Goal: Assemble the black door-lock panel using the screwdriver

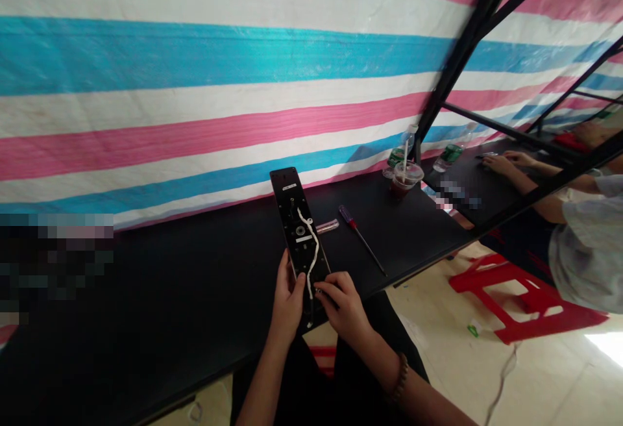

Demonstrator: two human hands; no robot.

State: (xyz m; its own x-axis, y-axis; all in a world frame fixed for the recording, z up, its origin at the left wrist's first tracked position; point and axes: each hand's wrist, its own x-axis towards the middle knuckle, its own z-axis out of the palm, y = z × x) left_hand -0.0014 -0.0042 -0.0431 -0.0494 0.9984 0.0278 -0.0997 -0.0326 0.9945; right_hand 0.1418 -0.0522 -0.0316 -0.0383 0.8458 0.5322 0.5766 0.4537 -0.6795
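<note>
A long black panel (296, 218) lies on the black table (195, 283), its near end at the table's front edge. A white cable (311, 244) runs along its face. My left hand (287, 302) grips the panel's near left edge, fingers closed around it. My right hand (343, 306) rests on the near end, fingertips pinched at the lower end of the white cable. A screwdriver (363, 241) with a red and blue handle lies on the table just right of the panel. A small clear pinkish piece (327, 226) lies beside the panel.
A plastic cup with a straw (406, 176) and a green-labelled bottle (402, 150) stand at the back right. Another person's hands (506, 163) work at the adjoining table beyond a black frame post (462, 49). A red stool (525, 296) stands on the floor. A striped tarp hangs behind.
</note>
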